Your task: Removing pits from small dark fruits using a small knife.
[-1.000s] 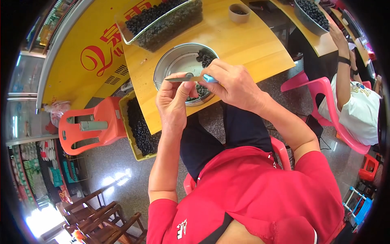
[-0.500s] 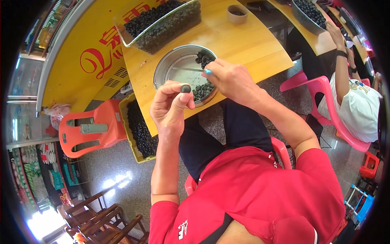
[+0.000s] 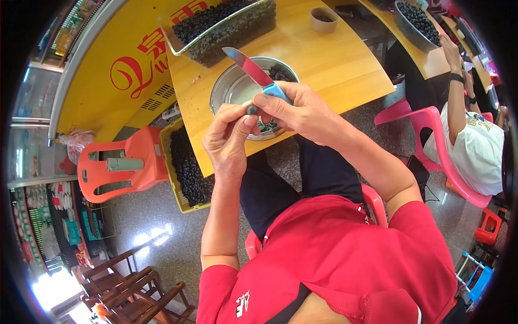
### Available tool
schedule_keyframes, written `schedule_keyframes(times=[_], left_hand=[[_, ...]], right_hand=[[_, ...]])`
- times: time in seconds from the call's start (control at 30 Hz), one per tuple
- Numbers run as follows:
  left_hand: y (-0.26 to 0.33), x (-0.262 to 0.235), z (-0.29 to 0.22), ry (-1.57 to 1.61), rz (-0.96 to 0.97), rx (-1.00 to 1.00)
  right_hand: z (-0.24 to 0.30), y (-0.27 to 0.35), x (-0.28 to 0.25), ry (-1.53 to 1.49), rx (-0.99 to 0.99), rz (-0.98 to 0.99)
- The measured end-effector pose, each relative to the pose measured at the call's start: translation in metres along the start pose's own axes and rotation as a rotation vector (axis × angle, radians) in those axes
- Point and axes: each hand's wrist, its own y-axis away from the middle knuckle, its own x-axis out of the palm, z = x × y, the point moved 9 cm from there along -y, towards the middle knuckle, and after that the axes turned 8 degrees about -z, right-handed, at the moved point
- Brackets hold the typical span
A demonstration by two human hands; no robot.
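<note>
Between the thumb and fingers of my left hand (image 3: 227, 132) sits a small dark round piece (image 3: 252, 109); I cannot tell its exact kind. My right hand (image 3: 310, 112) grips a knife (image 3: 253, 70) by its light blue handle, the blade pointing up and to the left, away from me. Its fingertips come close to the round piece, and whether they touch it is hard to tell. Both hands are over the near side of a round metal pan (image 3: 217, 88), which they partly cover. Dark pieces show in the pan behind the knife and below the hands.
A clear bin (image 3: 221, 26) full of dark round pieces and a brown cup (image 3: 324, 26) stand farther back on the wooden table (image 3: 345, 67). A yellow crate (image 3: 172, 171) and an orange chair (image 3: 148, 159) are at left. At right, a person (image 3: 469, 129) handles an oval bowl (image 3: 407, 29).
My right hand has left the pan and come beside my left, turning the knife so its blade points up and left. The left hand still pinches the round piece.
</note>
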Motion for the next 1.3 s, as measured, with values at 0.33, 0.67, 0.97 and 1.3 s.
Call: schedule_keyframes(times=[0.33,0.67,0.97,1.3], left_hand=[[0.008,-0.153,0.002,-0.332,-0.412,-0.023],[0.070,-0.350,0.041,-0.959,-0.691,-0.046],[-0.042,-0.022,0.003,-1.036,0.396,0.059],[-0.047,-0.012,0.104,-1.671,1.015,-0.019]], right_hand=[[-0.024,-0.017,-0.087,0.057,0.031,-0.273],[-0.093,-0.014,-0.169,0.146,0.136,-0.531],[-0.096,-0.006,-0.180,0.159,0.172,-0.547],[-0.071,0.006,-0.180,0.192,0.075,-0.542]])
